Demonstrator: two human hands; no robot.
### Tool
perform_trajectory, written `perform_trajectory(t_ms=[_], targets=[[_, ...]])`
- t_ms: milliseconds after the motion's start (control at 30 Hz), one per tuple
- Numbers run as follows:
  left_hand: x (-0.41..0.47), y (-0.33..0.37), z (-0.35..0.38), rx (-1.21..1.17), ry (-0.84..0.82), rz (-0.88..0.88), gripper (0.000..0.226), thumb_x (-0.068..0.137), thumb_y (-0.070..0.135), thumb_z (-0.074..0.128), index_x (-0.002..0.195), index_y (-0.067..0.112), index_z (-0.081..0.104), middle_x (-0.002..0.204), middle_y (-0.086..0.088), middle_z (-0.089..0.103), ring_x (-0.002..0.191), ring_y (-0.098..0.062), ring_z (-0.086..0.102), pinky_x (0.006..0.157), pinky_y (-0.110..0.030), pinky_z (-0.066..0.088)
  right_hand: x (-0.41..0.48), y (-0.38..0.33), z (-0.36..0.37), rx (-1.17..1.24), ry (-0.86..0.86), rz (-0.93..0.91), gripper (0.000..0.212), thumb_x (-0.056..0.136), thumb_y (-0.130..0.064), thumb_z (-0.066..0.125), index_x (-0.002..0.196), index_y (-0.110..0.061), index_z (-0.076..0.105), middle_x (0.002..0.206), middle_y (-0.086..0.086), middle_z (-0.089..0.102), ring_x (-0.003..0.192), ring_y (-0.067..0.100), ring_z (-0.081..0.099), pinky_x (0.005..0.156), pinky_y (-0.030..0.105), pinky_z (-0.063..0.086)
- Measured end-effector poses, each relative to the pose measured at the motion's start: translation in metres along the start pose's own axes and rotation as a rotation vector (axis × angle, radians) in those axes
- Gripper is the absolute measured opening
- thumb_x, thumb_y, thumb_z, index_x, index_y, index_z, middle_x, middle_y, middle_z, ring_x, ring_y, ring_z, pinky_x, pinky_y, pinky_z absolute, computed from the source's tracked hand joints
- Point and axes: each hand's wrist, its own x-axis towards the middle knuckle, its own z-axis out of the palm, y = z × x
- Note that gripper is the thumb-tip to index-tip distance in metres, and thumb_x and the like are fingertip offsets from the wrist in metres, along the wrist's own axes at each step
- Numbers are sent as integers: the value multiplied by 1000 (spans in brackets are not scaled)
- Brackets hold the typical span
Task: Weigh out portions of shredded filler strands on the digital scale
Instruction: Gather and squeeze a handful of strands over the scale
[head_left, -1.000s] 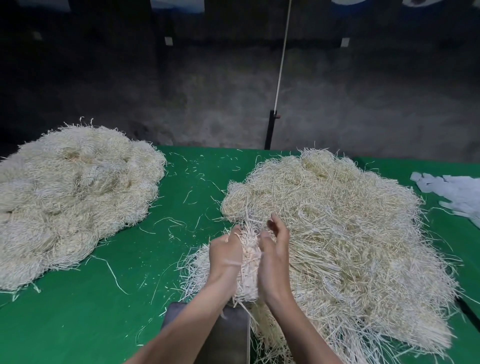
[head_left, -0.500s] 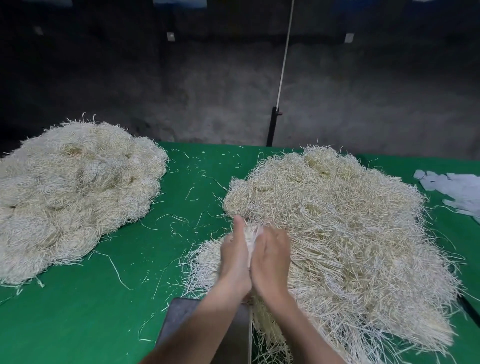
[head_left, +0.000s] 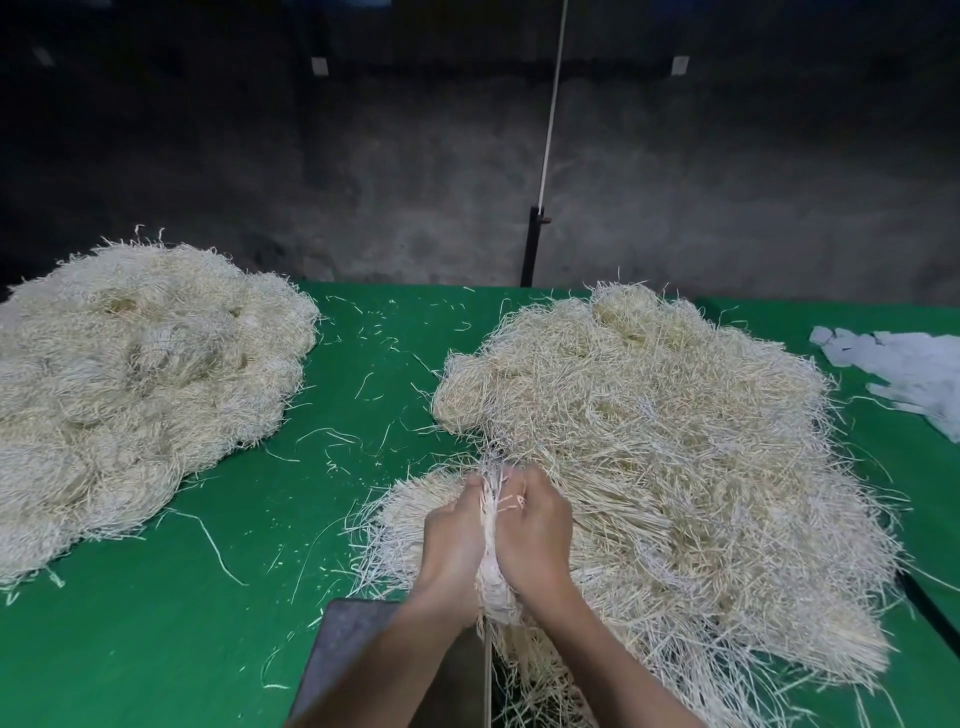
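Observation:
A big loose heap of pale shredded strands (head_left: 675, 441) covers the right half of the green table (head_left: 156, 623). At its near left edge my left hand (head_left: 452, 540) and my right hand (head_left: 535, 535) press together on a bundle of strands (head_left: 493, 582) squeezed between the palms. Directly below the hands lies a grey metal scale platform (head_left: 353, 654), partly hidden by my forearms. Its display is out of view.
A second mound of rounded strand portions (head_left: 135, 384) lies on the left of the table. White torn paper or plastic (head_left: 904, 364) sits at the far right. Stray strands litter the green surface between the heaps. A dark wall and a thin pole (head_left: 545, 156) stand behind.
My hands, earlier apart around a tuft, have closed palm to palm and drawn the bundle down and back toward the scale platform.

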Motion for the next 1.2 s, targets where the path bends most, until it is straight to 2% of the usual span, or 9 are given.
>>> perform_trajectory(t_ms=[100,233,367,433,533,667,933,1100,1200], targets=[[5,2,-5,160,45,229,46,96,52,32,71,16,43,55,1,41,43,-7,38,46,-21,32,-2,-2,-10,171,-23,-54,25,98,-35,35,120,-46,40,126,-27,45,117,-4,45,88,12,34],[11,14,-1,159,-92,443,54,93,58,27,78,21,63,73,4,62,68,-8,60,61,-16,46,2,-13,-8,133,-289,-148,43,89,-71,20,129,-62,34,139,-41,28,124,-21,29,98,2,22],[8,30,-5,-155,-212,332,40,98,48,37,100,17,62,104,-12,66,90,-18,65,77,-34,52,32,-7,-22,393,-176,272,60,91,-54,42,113,-2,62,86,4,63,78,17,61,69,24,50],[7,22,-10,-147,-5,413,33,93,50,46,111,23,51,118,-1,57,92,-6,55,77,-28,45,38,-3,-26,501,-22,391,60,93,-49,45,131,-2,50,93,4,62,85,20,60,90,34,48],[-7,10,1,-248,-228,86,65,78,73,44,126,30,53,125,6,58,113,-16,55,97,-41,43,29,-9,-20,449,123,308,50,97,-46,38,133,-13,47,91,-5,53,80,14,50,79,30,42],[7,18,4,-221,23,171,57,90,55,46,61,8,62,57,-7,60,47,-17,57,49,-21,42,-22,-3,4,77,12,-6,42,92,-40,25,93,-11,56,90,-4,52,82,16,48,73,30,38],[5,0,8,-106,85,95,43,98,39,43,64,13,46,45,5,36,41,-11,37,49,-25,34,-4,-3,-1,132,100,37,48,101,-21,32,54,-19,35,44,-6,33,42,6,27,47,27,26],[33,9,-15,248,162,510,50,102,31,35,53,16,39,44,6,28,41,-10,24,45,-26,26,-2,-2,-6,299,-123,274,17,100,-34,33,97,-30,49,98,1,56,86,13,55,80,43,52],[36,11,-17,477,-10,568,46,99,41,39,91,5,66,45,10,34,35,-2,23,47,-21,32,12,2,-18,459,-285,225,52,90,-62,32,137,-40,32,145,-14,33,133,16,35,107,43,32]])
